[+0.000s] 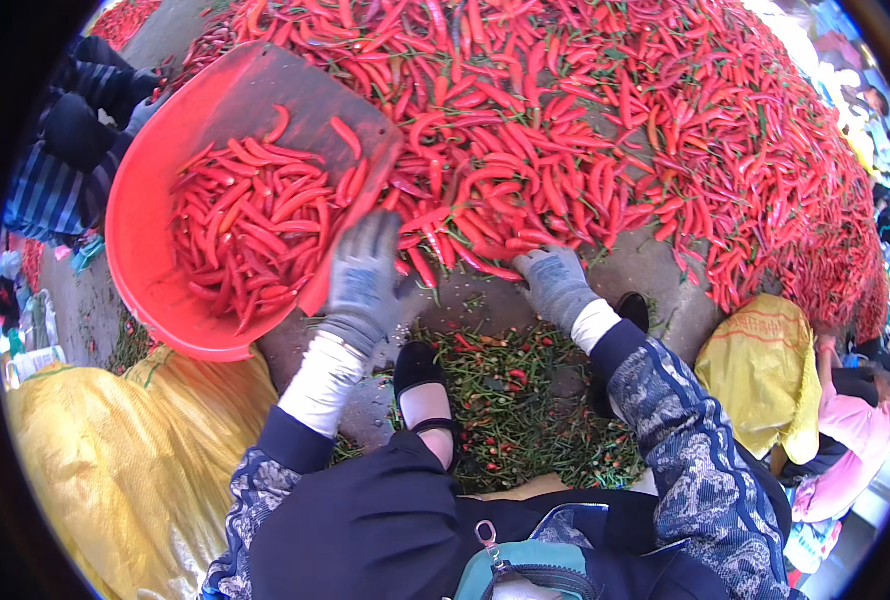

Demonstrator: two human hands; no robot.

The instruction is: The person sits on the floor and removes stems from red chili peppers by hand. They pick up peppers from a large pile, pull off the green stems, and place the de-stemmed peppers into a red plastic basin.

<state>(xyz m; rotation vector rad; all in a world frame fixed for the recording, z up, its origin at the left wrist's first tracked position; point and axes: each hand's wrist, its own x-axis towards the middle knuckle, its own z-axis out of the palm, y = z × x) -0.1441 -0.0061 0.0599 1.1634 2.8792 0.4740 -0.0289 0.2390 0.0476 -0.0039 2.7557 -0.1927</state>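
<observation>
My left hand (362, 281), in a grey knit glove, is beside the lip of a red plastic scoop-shaped basin (134, 225). Its back faces up and its thumb side is blurred, so the palm is hidden. Red chili peppers (257, 217) lie in the basin. To the right, my right hand (555, 283), gloved alike, has its fingertips at the near edge of a large heap of red chili peppers (520, 165). Whether the fingers grip a pepper is hidden.
Green stems and pepper scraps (520, 397) litter the ground between my shoes (419, 367). Yellow woven sacks lie at left (130, 457) and right (764, 367). Another person in striped clothing (55, 184) is beyond the basin; someone in pink (854, 442) sits at right.
</observation>
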